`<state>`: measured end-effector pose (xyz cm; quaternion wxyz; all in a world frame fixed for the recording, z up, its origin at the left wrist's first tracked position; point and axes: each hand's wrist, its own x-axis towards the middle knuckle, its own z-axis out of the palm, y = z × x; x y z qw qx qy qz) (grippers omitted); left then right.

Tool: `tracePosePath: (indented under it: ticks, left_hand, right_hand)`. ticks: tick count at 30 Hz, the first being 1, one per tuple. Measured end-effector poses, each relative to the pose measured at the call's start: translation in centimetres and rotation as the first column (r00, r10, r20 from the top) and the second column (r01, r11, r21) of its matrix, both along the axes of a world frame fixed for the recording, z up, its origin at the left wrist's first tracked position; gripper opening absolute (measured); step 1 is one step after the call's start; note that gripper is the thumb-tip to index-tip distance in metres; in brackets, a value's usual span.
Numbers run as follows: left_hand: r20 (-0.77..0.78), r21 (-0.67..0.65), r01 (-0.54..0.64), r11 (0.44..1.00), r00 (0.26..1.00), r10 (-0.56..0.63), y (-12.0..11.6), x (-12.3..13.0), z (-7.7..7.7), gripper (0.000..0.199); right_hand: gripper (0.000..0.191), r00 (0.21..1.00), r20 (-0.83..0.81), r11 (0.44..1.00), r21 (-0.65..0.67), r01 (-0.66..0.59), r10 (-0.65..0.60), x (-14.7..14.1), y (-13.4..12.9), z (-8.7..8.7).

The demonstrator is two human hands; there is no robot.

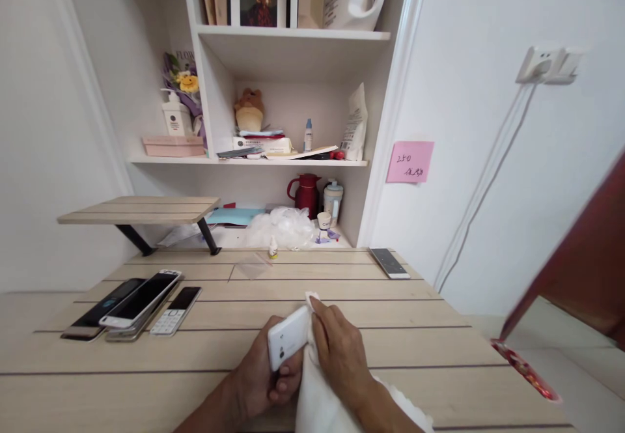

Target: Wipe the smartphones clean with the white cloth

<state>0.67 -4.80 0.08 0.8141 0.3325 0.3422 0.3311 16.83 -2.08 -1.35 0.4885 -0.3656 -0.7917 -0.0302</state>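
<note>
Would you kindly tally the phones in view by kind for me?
Flat-screen phones on the desk, one partly hidden: 4
Keypad phone: 1
white phone in the left hand, screen hidden: 1
Total: 6

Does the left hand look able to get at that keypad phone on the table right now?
Probably yes, though not at once: the left hand is holding a white phone, but nothing stands on the table between it and the keypad phone.

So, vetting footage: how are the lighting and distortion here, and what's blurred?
Head view: soft, even light, faint shadows; wide-angle distortion tilts the white shelf unit; the dark red panel at right edge is blurred; the left hand on a white phone and right hand on a white cloth look fairly sharp.
</note>
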Motion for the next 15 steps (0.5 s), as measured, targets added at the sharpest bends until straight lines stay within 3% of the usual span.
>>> tracePosePath:
  ticks: [2, 5, 7, 12, 15]
  left_hand:
    - [-0.031, 0.0, -0.04, 0.999, 0.999, 0.04, 0.0, 0.2, -0.3, 0.068]
    - [-0.079, -0.046, -0.193, 0.98, 0.979, 0.189, 0.0, 0.3, -1.0, 0.069]
    - [-0.1, -0.055, -0.245, 0.968, 0.966, 0.239, 0.0, 0.3, -1.1, 0.07]
    - [-0.065, 0.069, -0.064, 0.996, 0.996, 0.069, -0.2, 0.4, -0.3, 0.065]
    - [-0.078, 0.085, -0.108, 0.991, 0.99, 0.114, -0.3, 0.6, -0.4, 0.065]
  right_hand:
    - [0.039, 0.999, 0.019, 0.999, 0.019, -0.047, 0.046, -0.1, -0.4, 0.2]
    - [0.043, 0.965, 0.086, 0.965, 0.06, -0.254, 0.248, -0.5, -1.6, 0.7]
    - [0.043, 0.947, 0.091, 0.947, 0.064, -0.314, 0.308, -0.7, -1.8, 0.9]
    - [0.038, 0.995, -0.066, 0.997, -0.029, -0.075, 0.073, 0.1, 0.1, 0.0]
    - [0.039, 0.995, -0.056, 0.997, -0.028, -0.078, 0.077, 0.0, -0.3, 0.0]
